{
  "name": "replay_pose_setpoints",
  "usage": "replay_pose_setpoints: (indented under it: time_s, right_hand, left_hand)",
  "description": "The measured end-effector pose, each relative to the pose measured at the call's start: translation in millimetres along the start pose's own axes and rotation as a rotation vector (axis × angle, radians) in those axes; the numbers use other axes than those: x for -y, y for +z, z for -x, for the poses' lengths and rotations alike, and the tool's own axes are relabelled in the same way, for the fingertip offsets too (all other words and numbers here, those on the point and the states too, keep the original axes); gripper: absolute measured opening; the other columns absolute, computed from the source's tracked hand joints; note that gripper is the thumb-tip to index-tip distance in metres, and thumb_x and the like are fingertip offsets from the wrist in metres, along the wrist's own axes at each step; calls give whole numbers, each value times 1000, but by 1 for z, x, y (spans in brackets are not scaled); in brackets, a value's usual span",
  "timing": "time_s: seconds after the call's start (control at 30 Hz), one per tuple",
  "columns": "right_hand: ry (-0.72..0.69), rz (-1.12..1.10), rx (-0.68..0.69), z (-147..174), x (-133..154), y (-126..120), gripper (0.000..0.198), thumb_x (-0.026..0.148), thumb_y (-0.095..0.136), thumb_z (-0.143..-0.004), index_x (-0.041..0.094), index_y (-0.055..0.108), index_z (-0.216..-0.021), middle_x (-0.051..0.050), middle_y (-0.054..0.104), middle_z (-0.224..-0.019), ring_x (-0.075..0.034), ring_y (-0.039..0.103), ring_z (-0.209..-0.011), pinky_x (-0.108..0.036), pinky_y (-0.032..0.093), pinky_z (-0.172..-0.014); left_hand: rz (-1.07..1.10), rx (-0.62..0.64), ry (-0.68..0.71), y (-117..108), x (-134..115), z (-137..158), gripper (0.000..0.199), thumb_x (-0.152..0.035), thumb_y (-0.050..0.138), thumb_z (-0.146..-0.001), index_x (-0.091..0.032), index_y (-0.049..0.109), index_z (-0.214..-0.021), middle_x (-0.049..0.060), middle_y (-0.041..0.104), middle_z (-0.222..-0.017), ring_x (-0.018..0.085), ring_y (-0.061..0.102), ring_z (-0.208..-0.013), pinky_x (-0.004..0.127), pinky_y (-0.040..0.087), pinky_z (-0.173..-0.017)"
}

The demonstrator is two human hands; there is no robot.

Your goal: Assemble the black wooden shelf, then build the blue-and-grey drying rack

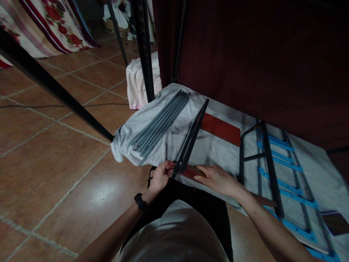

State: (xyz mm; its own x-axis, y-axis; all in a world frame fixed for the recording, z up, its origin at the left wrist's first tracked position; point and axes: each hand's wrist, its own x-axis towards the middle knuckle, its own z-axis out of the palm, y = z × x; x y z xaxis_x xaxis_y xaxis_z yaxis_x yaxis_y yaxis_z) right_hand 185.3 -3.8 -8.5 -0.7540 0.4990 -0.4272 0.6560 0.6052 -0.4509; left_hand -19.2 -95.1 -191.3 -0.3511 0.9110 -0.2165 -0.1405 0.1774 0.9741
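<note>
My left hand [162, 175] is closed, its fingertips pinched together against the near end of a black metal frame [194, 140]. What lies between those fingertips is too small to make out. The frame slants up and away over a grey cloth. My right hand [218, 179] wraps over a narrow reddish-brown board [190, 173] along the near edge, thumb and fingers closed on it. One end of this board meets the frame close to my left hand. Farther back, a flat red-brown board [222, 129] rests on the cloth. A small metal bolt [175, 133] lies left of the frame.
Several grey metal rods [162, 125] lie bundled on the grey towel-like cloth [122, 136]. At right is a black rack with blue strips [287, 174], a phone [336, 222] beside it. Black posts [144, 54] rise at the left, and a dark red curtain [245, 54] hangs behind.
</note>
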Motion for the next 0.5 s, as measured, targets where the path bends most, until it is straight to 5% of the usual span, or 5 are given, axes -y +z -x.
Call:
replay_pose_setpoints:
  time_s: [0.27, 0.5]
  right_hand:
    - [-1, -9, 6, -1, 0, -1, 26, 36, 45, -100, 20, 66, -103, -5, 75, -95, -20, 70, -88, -27, 39, -70]
    - [9, 41, 8, -1, 3, -1, 26, 36, 45, -101, 19, 65, -95, -5, 74, -91, -19, 69, -81, -27, 36, -66]
  left_hand:
    - [-57, 19, -20, -7, -2, 1, 26, -30, 70, -76, -18, 73, -99, 7, 75, -93, 21, 68, -84, 31, 53, -76]
    - [-67, 49, 49, 0, 1, -5, 14, -21, 67, -72, -17, 71, -85, 7, 74, -88, 20, 68, -83, 33, 54, -82]
